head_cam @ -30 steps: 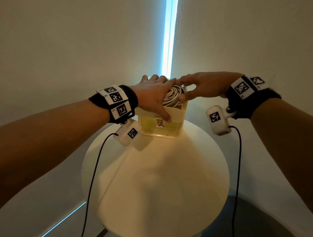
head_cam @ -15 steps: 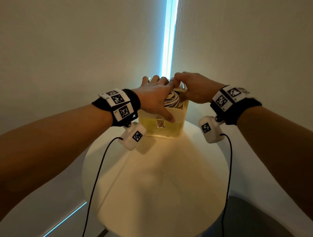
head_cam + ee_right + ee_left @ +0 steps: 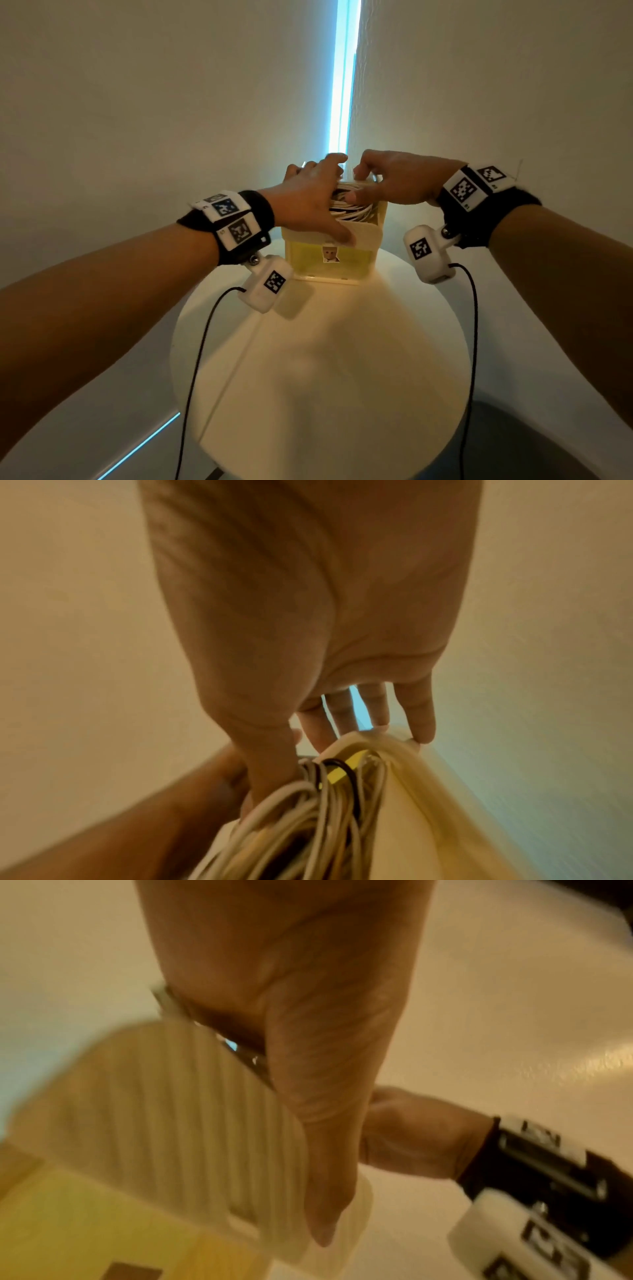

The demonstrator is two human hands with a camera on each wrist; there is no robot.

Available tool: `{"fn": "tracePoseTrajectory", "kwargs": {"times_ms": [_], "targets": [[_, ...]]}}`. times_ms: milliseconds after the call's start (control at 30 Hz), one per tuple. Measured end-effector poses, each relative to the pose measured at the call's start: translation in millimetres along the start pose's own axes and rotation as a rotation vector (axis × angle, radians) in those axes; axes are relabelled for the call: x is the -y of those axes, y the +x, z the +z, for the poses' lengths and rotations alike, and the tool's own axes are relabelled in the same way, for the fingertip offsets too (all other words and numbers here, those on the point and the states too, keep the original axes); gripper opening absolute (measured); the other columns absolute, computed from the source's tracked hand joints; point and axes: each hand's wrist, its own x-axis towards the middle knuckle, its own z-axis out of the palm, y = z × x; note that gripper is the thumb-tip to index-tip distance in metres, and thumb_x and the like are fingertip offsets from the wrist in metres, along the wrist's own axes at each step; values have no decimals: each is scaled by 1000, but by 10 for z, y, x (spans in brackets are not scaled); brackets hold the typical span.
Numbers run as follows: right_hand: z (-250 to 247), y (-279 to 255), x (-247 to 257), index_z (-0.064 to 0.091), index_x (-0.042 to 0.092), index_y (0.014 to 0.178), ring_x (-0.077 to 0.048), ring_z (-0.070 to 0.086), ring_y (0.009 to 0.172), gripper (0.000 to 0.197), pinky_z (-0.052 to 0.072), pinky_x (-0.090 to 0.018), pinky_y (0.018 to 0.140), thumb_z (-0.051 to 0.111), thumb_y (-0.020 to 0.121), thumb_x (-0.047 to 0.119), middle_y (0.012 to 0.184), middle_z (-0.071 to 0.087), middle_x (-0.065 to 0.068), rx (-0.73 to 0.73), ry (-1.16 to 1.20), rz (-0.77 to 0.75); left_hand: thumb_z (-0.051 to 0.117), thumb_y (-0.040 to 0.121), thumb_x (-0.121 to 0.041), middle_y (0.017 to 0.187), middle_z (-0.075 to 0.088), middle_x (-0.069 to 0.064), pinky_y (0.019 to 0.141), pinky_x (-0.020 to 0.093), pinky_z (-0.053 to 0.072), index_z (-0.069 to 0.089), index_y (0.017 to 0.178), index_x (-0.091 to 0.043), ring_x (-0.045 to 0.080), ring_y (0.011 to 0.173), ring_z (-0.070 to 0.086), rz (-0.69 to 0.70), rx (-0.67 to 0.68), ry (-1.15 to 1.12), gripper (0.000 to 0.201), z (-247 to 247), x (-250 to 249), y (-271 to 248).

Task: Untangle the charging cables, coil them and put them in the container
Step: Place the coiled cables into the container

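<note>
A small cream and yellow container (image 3: 364,236) stands at the far edge of the round table. White and dark coiled cables (image 3: 356,214) fill its top. My left hand (image 3: 308,202) spans its left side, fingers arched over the top and thumb (image 3: 325,1150) down its ribbed front wall (image 3: 171,1110). My right hand (image 3: 400,181) hovers over the right side. Its thumb (image 3: 267,764) presses on the cables (image 3: 308,826), and its straight fingertips touch the far rim (image 3: 404,750). A yellow band (image 3: 342,769) shows among the coils.
The white round table (image 3: 325,377) stretches toward me in front of the container. Pale walls meet in a corner just behind it, with a bright blue strip of light (image 3: 342,85). Black wires hang from both wrist cameras over the table's sides.
My right hand has drawn in over the container, its fingers now at the far rim and its thumb down on the cables. The left hand has barely moved.
</note>
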Motion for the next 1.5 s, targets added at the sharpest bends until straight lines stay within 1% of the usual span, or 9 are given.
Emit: {"fn": "tracePoseTrajectory", "kwargs": {"times_ms": [100, 300, 433, 567, 700, 1100, 1267, 1400, 1500], "targets": [[6, 8, 20, 56, 23, 125, -23, 60, 111, 54, 50, -37, 87, 73, 89, 59, 134, 61, -2, -9, -5, 10, 94, 71, -53, 152, 49, -1, 112, 38, 47, 38, 149, -23, 20, 134, 51, 93, -51, -221, 101, -130, 183, -206], [45, 15, 36, 55, 18, 125, -26, 56, 119, 54, 51, -42, 95, 82, 87, 46, 137, 59, -8, -47, 5, 0, 77, 91, -49, 109, 65, 0, 86, 37, 49, 77, 93, -20, 18, 103, 58, 269, -411, -152, 29, -18, 535, -522], [61, 35, 83, 56, 16, 120, -26, 59, 109, 53, 49, -38, 85, 85, 84, 42, 128, 62, -8, -79, -29, -16, 72, 98, -45, 101, 69, -2, 81, 41, 54, 79, 105, -16, 13, 90, 65, 296, -414, -191, 30, 34, 579, -565], [68, 55, 73, 56, 15, 119, -26, 59, 106, 54, 44, -35, 80, 85, 84, 43, 125, 63, -7, -82, -35, -36, 67, 83, -76, 124, 65, 0, 92, 40, 49, 68, 134, -21, 19, 109, 59, 310, -319, 8, 75, 64, 507, -526], [-10, 46, 36, 59, 17, 118, -22, 58, 108, 53, 46, -36, 85, 68, 91, 61, 121, 61, -3, -39, -33, -41, 78, 87, -60, 129, 64, 4, 90, 40, 45, 62, 145, -21, 25, 112, 59, 334, -296, 122, 72, 90, 499, -454], [222, 157, 34, 56, 12, 89, -26, 56, 85, 31, 44, -35, 71, 81, 89, 31, 95, 62, -5, -290, -101, -149, 64, 94, -68, 114, 76, -3, 100, 40, 46, 67, 137, -24, 16, 95, 70, 371, -201, 67, 62, -96, 520, -355], [180, 168, -13, 60, 11, 91, -24, 58, 83, 35, 41, -32, 69, 82, 88, 38, 90, 64, -4, -269, -70, -140, 72, 100, -42, 105, 70, -1, 86, 41, 53, 77, 102, -16, 16, 96, 66, 354, -386, -163, 26, -83, 631, -488], [162, 166, -9, 62, 8, 94, -23, 57, 81, 37, 40, -31, 70, 82, 88, 39, 88, 64, -4, -269, -74, -146, 67, 91, -66, 105, 67, -3, 80, 41, 52, 77, 114, -20, 19, 90, 63, 362, -349, -15, 52, 78, 570, -569], [180, 167, -7, 62, 8, 94, -21, 56, 78, 37, 40, -31, 67, 82, 88, 39, 82, 60, 0, -279, -75, -145, 71, 90, -59, 109, 66, 0, 76, 41, 54, 73, 118, -17, 25, 91, 64, 351, -325, 58, 51, 154, 512, -560]]}}
